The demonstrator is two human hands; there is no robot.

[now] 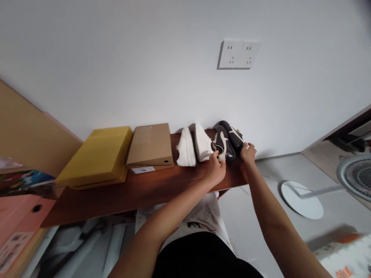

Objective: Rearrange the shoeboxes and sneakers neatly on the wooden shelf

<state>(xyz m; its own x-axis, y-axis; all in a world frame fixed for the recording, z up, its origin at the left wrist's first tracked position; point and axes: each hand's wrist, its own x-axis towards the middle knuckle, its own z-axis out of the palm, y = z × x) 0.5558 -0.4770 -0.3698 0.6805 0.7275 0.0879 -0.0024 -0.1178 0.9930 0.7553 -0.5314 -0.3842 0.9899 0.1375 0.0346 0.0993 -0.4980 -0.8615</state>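
Note:
A pair of dark sneakers with cream trim stands at the right end of the brown wooden shelf [185,179]. My left hand [216,170] is closed on the heel end of the left dark sneaker [223,144]. At the near end of the right dark sneaker [234,136], my right hand [248,153] has its fingers closed on the shoe's edge; the exact grip is partly hidden. Just left of them are two white sneakers, one white shoe [187,148] lying on its side and another white shoe [202,143] beside the dark pair.
A brown cardboard box [150,144] and a yellow box [101,154] lie farther left on the shelf. A pink box [20,220] is at the lower left. Wall sockets [240,55] sit above. On the floor at right are a round white base [303,200] and a fan [358,175].

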